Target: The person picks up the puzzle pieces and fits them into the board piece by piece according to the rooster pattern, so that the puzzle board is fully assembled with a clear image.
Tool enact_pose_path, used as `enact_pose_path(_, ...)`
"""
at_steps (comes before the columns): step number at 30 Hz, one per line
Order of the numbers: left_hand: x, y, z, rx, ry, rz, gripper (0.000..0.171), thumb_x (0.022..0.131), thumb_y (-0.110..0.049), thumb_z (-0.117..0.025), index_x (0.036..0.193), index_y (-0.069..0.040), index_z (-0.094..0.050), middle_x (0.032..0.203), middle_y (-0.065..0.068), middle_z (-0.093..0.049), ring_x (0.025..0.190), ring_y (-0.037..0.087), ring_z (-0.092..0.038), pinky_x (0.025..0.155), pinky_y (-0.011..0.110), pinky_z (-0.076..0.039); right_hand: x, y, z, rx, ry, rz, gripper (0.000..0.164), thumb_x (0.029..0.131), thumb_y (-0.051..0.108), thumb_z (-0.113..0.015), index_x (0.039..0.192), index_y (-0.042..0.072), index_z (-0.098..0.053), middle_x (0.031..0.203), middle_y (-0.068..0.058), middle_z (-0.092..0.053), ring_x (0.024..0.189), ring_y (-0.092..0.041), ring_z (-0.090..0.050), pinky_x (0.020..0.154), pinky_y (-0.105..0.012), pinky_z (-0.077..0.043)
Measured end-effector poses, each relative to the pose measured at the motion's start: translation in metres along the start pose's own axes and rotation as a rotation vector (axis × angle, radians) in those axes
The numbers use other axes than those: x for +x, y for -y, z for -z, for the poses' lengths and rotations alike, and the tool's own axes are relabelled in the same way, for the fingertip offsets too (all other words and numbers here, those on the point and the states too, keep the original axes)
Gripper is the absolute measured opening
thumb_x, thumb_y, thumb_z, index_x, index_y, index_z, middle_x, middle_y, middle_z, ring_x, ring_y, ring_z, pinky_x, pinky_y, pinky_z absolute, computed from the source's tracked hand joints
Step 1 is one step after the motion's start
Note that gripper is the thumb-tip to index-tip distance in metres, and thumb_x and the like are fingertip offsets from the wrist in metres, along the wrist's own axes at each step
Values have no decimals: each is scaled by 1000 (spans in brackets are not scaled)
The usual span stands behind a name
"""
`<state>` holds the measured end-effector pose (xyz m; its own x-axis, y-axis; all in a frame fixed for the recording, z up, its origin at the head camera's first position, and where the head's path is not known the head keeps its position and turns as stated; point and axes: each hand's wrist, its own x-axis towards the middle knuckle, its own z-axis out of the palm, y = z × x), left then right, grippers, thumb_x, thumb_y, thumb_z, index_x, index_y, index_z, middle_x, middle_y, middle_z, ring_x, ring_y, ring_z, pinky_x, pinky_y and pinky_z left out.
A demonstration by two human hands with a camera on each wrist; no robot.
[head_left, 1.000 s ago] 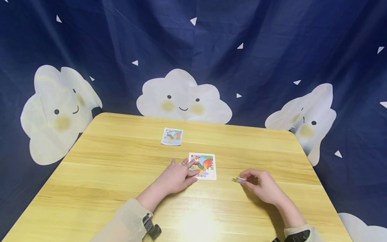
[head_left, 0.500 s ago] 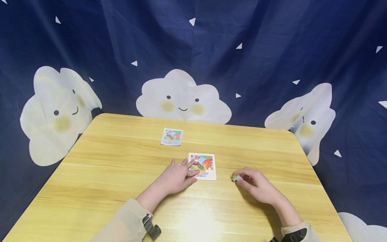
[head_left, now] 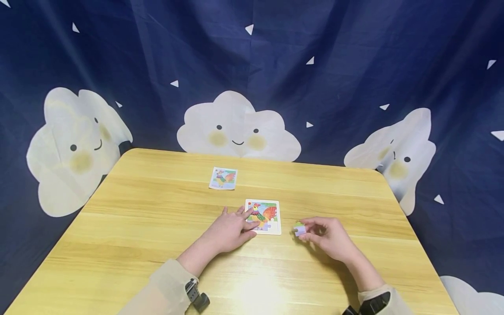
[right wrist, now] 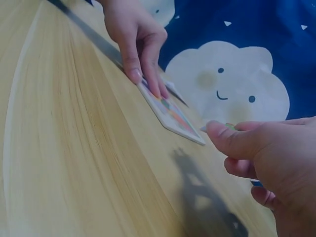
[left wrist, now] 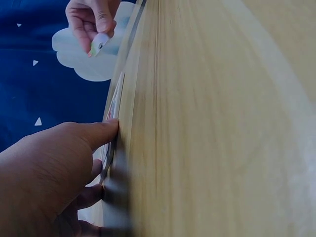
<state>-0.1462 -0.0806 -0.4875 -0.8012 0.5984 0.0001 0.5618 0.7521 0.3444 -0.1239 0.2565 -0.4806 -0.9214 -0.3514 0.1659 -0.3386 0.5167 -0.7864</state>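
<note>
A rooster jigsaw puzzle [head_left: 271,212] in a white square frame lies on the table, with a white gap at its lower right corner. My left hand [head_left: 232,228] rests on its left side, fingers spread over the picture and frame edge. To the right of the puzzle, my right hand [head_left: 332,236] pinches a puzzle piece [head_left: 300,229] between thumb and fingers, above the table. The piece is green and pale purple. In the right wrist view the thumb hides most of the piece [right wrist: 230,126]. The left wrist view shows the right hand [left wrist: 94,19] holding it off the tabletop.
A paper picture card [head_left: 223,178] of the same rooster lies farther back on the wooden table [head_left: 157,210], up and left of the puzzle. Behind the table hangs a dark blue curtain [head_left: 212,52] with smiling clouds.
My right hand has moved left towards the puzzle and turned the piece so its printed face shows. The left hand has stayed on the puzzle.
</note>
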Motion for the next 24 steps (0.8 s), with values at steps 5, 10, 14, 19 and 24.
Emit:
enact_pose_path(5, -1, 0, 0, -2, 0, -1, 39, 107, -45, -62, 142, -30, -70, 161, 6, -48, 148, 39, -43, 111, 79, -29, 9, 2, -10, 55, 19, -28, 40, 82, 6, -90, 120, 2, -78, 87, 5, -76, 68, -14, -64, 51, -26, -51)
enact_pose_path(10, 0, 0, 1, -5, 4, -5, 39, 106, -44, -63, 142, -30, -70, 161, 7, -47, 147, 40, -44, 111, 79, -29, 16, 6, -19, 81, 56, -22, 41, 85, 3, -87, 125, -1, -76, 93, 3, -77, 72, -15, -66, 52, -26, -52)
enact_pose_path(14, 0, 0, 1, -2, 10, -3, 40, 106, -45, -63, 143, -30, -69, 162, 6, -46, 147, 40, -44, 111, 79, -30, 22, 10, -27, 89, 75, -9, 41, 87, 0, -85, 127, -2, -74, 95, 1, -78, 77, -16, -67, 58, -26, -54)
enact_pose_path(19, 0, 1, 1, -1, 12, 1, 40, 107, -46, -61, 143, -30, -69, 162, 5, -46, 148, 39, -43, 111, 79, -29, 28, 11, -38, 47, 80, 20, 38, 88, 1, -84, 125, -2, -75, 95, 2, -78, 83, -13, -70, 71, -27, -57)
enact_pose_path(24, 1, 1, 0, -5, 6, 1, 40, 107, -46, -62, 142, -30, -70, 162, 5, -47, 147, 40, -44, 111, 79, -29, 33, 11, -48, 1, 70, 74, 32, 90, 6, -84, 120, -3, -77, 91, 5, -75, 80, -10, -66, 71, -27, -55)
